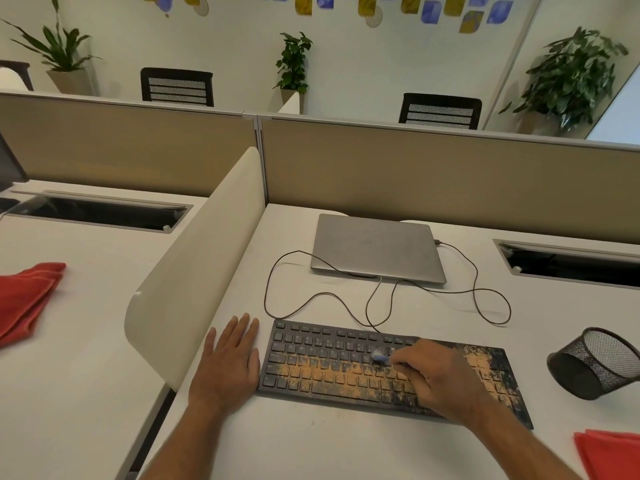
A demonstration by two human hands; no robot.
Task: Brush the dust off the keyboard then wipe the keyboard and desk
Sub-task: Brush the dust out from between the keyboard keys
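Observation:
A black keyboard (332,362) lies on the white desk (311,441), its middle and right keys covered with orange dust. My right hand (440,379) hovers over the keyboard's middle and pinches a small brush (380,357) with a blue ferrule; its blurred bristles touch the upper key rows. My left hand (230,360) lies flat on the desk, fingers straight, against the keyboard's left edge. A red cloth (609,452) sits at the desk's front right corner.
A shut silver laptop (375,247) sits behind the keyboard, with a looping black cable (485,292) between them. A black mesh cup (595,362) lies tipped at the right. A white divider (194,268) bounds the left; another red cloth (24,299) lies beyond it.

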